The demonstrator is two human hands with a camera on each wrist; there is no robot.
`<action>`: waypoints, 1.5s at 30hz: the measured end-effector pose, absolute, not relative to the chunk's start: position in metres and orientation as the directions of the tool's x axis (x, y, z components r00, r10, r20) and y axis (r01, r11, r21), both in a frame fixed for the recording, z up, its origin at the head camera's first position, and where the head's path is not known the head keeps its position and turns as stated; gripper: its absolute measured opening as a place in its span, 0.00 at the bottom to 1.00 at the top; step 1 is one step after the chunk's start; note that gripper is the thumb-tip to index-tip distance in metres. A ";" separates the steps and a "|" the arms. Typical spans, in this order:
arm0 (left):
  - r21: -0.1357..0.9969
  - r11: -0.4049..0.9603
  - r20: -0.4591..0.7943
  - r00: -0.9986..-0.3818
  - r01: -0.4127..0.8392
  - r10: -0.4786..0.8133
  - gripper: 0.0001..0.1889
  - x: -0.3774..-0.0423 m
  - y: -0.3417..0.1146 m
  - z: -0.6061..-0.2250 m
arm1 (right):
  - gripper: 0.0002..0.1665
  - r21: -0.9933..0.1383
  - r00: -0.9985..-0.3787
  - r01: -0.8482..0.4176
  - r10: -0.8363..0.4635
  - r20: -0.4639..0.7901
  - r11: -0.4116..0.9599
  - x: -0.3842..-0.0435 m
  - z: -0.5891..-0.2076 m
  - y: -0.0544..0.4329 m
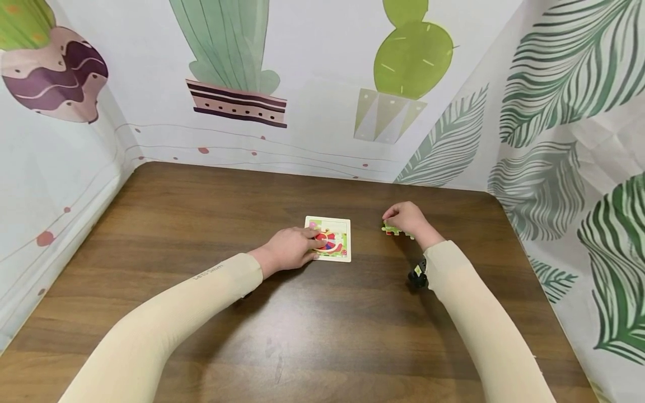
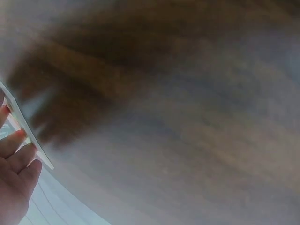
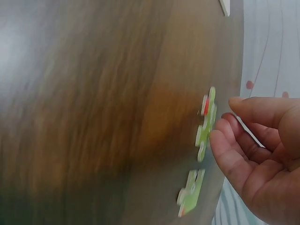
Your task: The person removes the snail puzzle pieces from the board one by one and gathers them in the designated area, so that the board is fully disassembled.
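Note:
A small square jigsaw puzzle board [image 1: 341,258] with a pale rim and a colourful picture lies on the table. My left hand [image 1: 289,248] rests on its left side, fingers stretched over the picture and hiding part of it. The left wrist view catches those fingers [image 2: 18,157] at the board's edge. To the right, my right hand [image 1: 407,217] is over loose green jigsaw pieces [image 1: 392,230]. In the right wrist view, its fingers are loosely bent with their tips apart, right beside one green-and-red piece [image 3: 206,124]. A second green piece [image 3: 192,192] lies close by.
The brown wooden table [image 1: 302,336] meets a patterned wall covering [image 1: 322,112] at the back and both sides. A black device [image 1: 417,275] sits at my right wrist. The board's corner [image 3: 225,7] shows at the top of the right wrist view.

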State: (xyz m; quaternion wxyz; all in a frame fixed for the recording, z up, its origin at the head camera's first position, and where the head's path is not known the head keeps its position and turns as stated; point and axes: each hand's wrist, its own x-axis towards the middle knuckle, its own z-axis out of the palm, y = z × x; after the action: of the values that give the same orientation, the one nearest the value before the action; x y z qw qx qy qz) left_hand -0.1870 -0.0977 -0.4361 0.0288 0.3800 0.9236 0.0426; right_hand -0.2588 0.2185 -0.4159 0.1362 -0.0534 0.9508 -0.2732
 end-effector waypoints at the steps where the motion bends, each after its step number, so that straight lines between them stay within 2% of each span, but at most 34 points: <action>1: 0.105 0.707 -0.021 -0.709 0.699 0.704 0.21 -0.187 -0.097 -0.436 | 0.13 -0.538 -0.957 -0.026 -0.176 -0.229 0.843 -0.259 -0.416 0.217; 10: 0.082 0.706 0.003 -0.709 0.703 0.705 0.22 -0.185 -0.096 -0.436 | 0.15 -0.546 -0.963 -0.036 -0.176 -0.206 0.837 -0.255 -0.412 0.205; 16: 0.055 0.706 0.040 -0.708 0.706 0.705 0.21 -0.180 -0.096 -0.439 | 0.15 -0.611 -0.965 0.003 -0.158 -0.210 0.791 -0.252 -0.407 0.197; 25: 0.038 0.733 0.046 -0.734 0.679 0.678 0.20 -0.172 -0.095 -0.441 | 0.18 -0.724 -0.948 0.133 -0.126 -0.292 0.677 -0.247 -0.410 0.178; 33: 0.032 0.743 0.075 -0.743 0.668 0.665 0.19 -0.169 -0.096 -0.443 | 0.19 -0.854 -0.940 0.210 -0.141 -0.310 0.476 -0.245 -0.414 0.145; 45: 0.038 0.734 0.075 -0.735 0.678 0.674 0.19 -0.173 -0.094 -0.442 | 0.21 -0.885 -0.917 0.283 -0.166 -0.362 0.369 -0.236 -0.421 0.108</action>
State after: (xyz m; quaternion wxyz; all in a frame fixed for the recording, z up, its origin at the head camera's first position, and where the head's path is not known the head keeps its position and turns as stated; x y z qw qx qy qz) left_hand -0.1726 -0.0944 -0.4415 -0.0281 0.3632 0.9308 0.0314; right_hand -0.2363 0.1081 -0.4211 0.2004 0.0363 0.8028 -0.5604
